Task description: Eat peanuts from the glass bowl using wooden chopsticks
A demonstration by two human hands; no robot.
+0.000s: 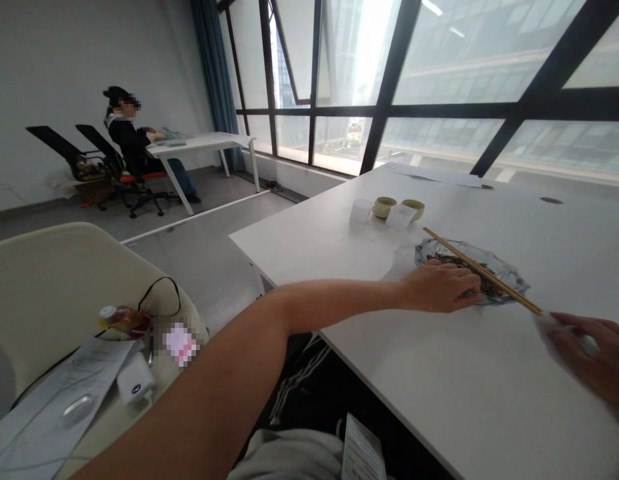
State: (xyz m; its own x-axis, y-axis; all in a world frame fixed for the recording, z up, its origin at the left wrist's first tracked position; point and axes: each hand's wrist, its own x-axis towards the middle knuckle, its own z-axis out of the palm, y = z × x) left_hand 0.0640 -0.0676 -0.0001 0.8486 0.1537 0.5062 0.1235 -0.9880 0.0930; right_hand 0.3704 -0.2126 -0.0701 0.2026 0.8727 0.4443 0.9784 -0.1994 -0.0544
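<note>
My left hand point(439, 287) reaches across the white table onto a crinkled, clear plastic bag point(509, 273) with a heap of thin brown pieces point(489, 285) in it. Its fingers are curled in over the near side of the heap, and what they pinch is hidden. A pair of wooden chopsticks point(482, 270) slants over the bag, their near ends close to the fingertips of my right hand point(597, 353). That hand is smeared by motion, its fingers curled around something whitish and partly see-through that I cannot make out.
On the white table point(414, 353) stand two pale yellow round items point(384, 207) and two translucent containers point(361, 211). Paper sheets point(439, 176) lie by the window. A chair point(89, 267) at left holds a bottle point(124, 320), papers and a white device point(135, 379). A person point(127, 133) sits at another table.
</note>
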